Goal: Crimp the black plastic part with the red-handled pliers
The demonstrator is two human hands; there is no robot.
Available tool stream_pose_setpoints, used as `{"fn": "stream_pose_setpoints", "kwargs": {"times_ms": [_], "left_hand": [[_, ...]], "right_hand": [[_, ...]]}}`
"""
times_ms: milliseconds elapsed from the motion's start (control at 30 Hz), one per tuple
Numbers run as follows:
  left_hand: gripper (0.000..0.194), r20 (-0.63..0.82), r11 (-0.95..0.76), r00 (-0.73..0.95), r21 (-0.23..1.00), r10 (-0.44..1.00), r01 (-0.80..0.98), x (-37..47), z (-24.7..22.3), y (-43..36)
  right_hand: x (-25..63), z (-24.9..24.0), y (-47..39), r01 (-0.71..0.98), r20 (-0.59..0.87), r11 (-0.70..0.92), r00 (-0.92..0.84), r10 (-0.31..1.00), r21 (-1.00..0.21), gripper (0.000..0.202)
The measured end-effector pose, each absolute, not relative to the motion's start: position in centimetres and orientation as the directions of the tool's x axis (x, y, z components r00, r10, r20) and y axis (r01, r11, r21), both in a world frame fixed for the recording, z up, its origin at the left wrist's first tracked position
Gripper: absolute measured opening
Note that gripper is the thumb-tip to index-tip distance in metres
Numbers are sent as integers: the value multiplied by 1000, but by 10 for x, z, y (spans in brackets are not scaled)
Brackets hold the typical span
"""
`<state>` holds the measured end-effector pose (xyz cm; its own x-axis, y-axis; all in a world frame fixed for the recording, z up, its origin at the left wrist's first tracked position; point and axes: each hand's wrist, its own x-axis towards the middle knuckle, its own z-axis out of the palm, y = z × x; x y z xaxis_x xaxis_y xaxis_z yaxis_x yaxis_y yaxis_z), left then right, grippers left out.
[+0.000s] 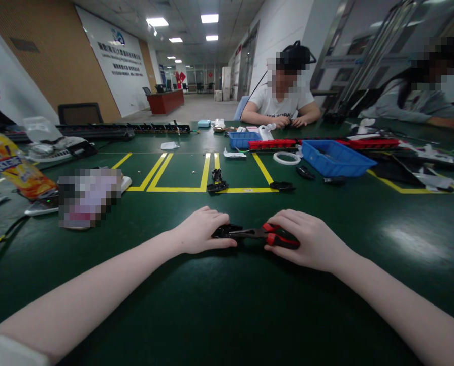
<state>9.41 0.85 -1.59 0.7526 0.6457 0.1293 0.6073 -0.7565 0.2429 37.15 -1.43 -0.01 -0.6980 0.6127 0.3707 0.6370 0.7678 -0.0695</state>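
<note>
Left of the pliers (256, 233), our left grip (204, 233) pinches a black part (222, 232), apparently against their nose. Right of the pliers, our right grip (309, 238) wraps the handles (285, 241). Beyond the pliers, black pieces (217, 187) on the worktop (227, 300). Risks, we judge: slack pinch, part twists; overhard squeeze, it cracks.

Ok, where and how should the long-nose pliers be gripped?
Probably hold the long-nose pliers by the red-and-black handles, from the right, as the right hand does: the handles spread rightward, while the nose points left at the black part.
</note>
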Motion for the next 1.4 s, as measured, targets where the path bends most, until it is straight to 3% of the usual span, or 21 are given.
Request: {"fn": "stream_pose_setpoints", "kwargs": {"times_ms": [433, 1400], "left_hand": [[43, 154, -761, 751, 248, 642, 599, 94, -17, 9], [44, 145, -760, 754, 255, 641, 597, 94, -16, 10]], "right_hand": [[374, 1, -15, 674, 415, 729, -634, 653, -119, 33], [368, -2, -15, 622, 397, 782, -713, 578, -21, 31]]}}
